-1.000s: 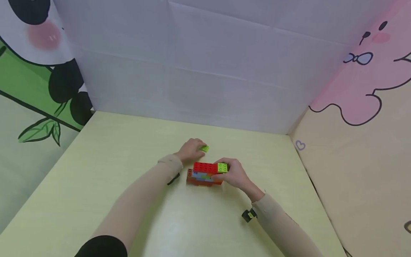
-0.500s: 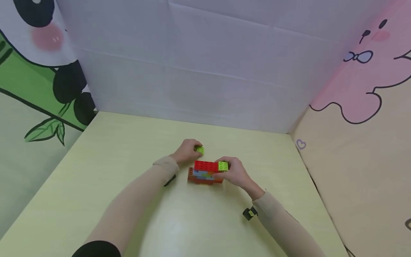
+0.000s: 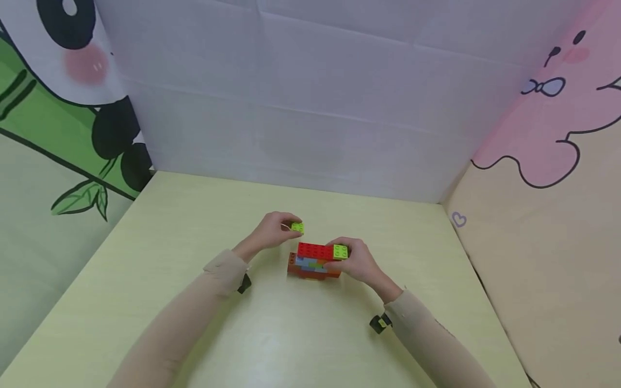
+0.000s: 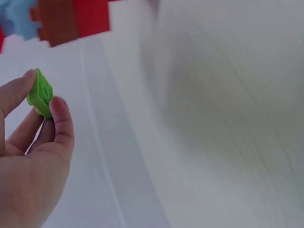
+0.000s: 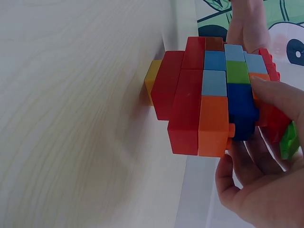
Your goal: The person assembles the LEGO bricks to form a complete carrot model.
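My left hand (image 3: 271, 230) pinches a small lime-green building brick (image 3: 297, 228) between thumb and fingertips, just behind and left of a block of joined building bricks (image 3: 314, 251). Blue, brown, orange and green layers lie beneath the block's red top. Another lime-green brick (image 3: 340, 251) sits at the top's right end. My right hand (image 3: 358, 261) grips the block's right end. In the right wrist view, the thumb lies along one side of the block (image 5: 187, 99) and the fingers go behind it. The left wrist view shows the pinched brick (image 4: 40, 95) apart from the block.
The pale wooden table (image 3: 262, 334) carries the work. A lilac sheet (image 3: 310, 108) closes off the back. Printed cartoon panels stand at the left (image 3: 29, 178) and right (image 3: 548, 226). A small black device (image 3: 380, 323) hangs at the right wrist.
My left hand has drawn back to the left with the lime-green brick, whose studs now show more clearly. The right hand keeps its grip on the block, which stays nearly in place.
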A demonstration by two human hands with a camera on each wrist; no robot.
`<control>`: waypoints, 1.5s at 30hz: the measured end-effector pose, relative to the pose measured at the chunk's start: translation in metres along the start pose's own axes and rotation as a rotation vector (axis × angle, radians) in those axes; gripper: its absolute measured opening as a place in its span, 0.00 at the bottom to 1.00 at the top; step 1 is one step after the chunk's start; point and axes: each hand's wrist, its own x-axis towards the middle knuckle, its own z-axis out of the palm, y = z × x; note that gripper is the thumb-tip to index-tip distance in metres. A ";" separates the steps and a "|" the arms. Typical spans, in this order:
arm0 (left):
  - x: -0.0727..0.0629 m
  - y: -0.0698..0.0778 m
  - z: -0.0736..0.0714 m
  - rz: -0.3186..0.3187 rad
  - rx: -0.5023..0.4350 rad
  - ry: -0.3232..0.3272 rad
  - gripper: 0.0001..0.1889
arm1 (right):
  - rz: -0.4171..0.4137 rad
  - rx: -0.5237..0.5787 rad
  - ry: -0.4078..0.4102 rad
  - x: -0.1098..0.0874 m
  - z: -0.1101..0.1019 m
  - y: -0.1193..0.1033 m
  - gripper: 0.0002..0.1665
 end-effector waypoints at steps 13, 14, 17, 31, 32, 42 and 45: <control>-0.043 0.036 -0.012 0.075 -0.148 -0.061 0.19 | -0.024 -0.048 0.009 0.002 0.002 -0.001 0.24; -0.045 0.037 -0.012 0.081 -0.150 -0.062 0.19 | -0.025 -0.051 0.010 0.002 0.002 -0.001 0.24; -0.047 0.041 -0.010 0.091 -0.147 -0.061 0.19 | -0.023 -0.054 0.014 0.002 0.002 -0.002 0.23; -0.050 0.042 -0.001 0.186 -0.114 -0.088 0.18 | -0.037 -0.025 0.003 -0.001 0.002 -0.006 0.22; -0.050 0.042 0.000 0.188 -0.096 -0.086 0.18 | -0.040 -0.024 0.002 -0.001 0.002 -0.007 0.22; -0.050 0.044 0.000 0.184 -0.049 -0.074 0.18 | -0.035 -0.035 0.008 -0.001 0.004 -0.006 0.22; -0.050 0.045 0.000 0.178 -0.047 -0.070 0.18 | -0.038 -0.035 0.012 -0.001 0.004 -0.006 0.22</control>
